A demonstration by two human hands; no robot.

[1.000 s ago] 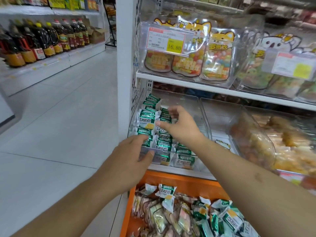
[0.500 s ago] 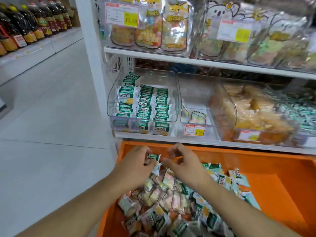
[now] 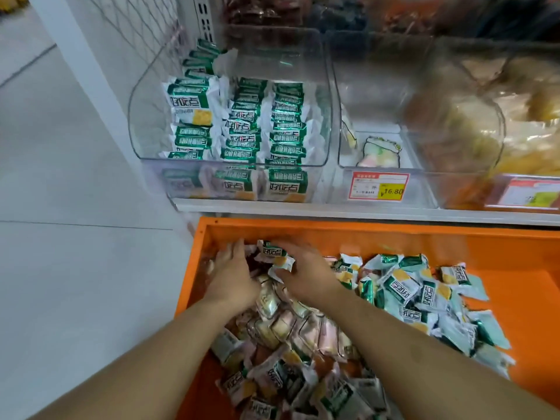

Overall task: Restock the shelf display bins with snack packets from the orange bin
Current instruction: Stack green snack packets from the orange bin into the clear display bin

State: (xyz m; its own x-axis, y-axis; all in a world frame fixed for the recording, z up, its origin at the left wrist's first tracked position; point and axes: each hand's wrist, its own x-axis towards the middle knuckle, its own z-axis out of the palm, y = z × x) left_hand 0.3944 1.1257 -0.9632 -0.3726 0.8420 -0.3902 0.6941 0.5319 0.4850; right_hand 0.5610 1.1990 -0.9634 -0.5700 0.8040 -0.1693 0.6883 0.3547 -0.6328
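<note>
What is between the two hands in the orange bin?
In the head view, a green-and-white snack packet sits between the left hand and right hand, atop the pile in the orange bin.

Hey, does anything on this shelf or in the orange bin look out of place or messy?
Mostly tidy. The left clear bin holds neat rows of green packets. The middle clear bin looks odd: nearly bare, with one pink-and-white packet lying flat and another at its left wall. Packets in the orange bin lie in a loose heap.

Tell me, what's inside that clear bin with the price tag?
The clear bin holds one pastel packet on its floor and another packet against its left wall. Its back is too dim to judge.
</note>
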